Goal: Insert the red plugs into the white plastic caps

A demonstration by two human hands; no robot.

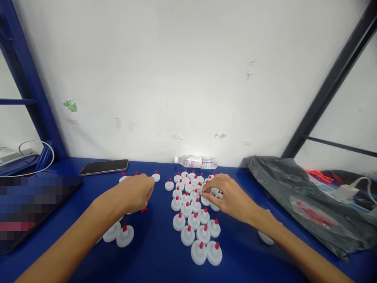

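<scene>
My right hand (224, 196) reaches in from the right, with thumb and forefinger pinched at the red tip of a white nozzle cap (205, 201) in the middle group. Around it stand many similar round white nozzle caps (186, 210) with red tips, loosely in rows. On the left, my left hand (140, 192) is closed, fingers pointing down just above a few small red tips (144, 210) on the blue table (159, 243). Anything between its fingers is hidden. More nozzle caps (125, 236) lie around and under the left forearm.
A clear plastic bottle (196, 162) lies against the wall. At the back left rests a phone (104, 167). A dark grey plastic bag (282, 188) covers the right side, with a clear packet of red pieces (313, 215) on it. Another white cap (266, 237) sits beneath the right forearm.
</scene>
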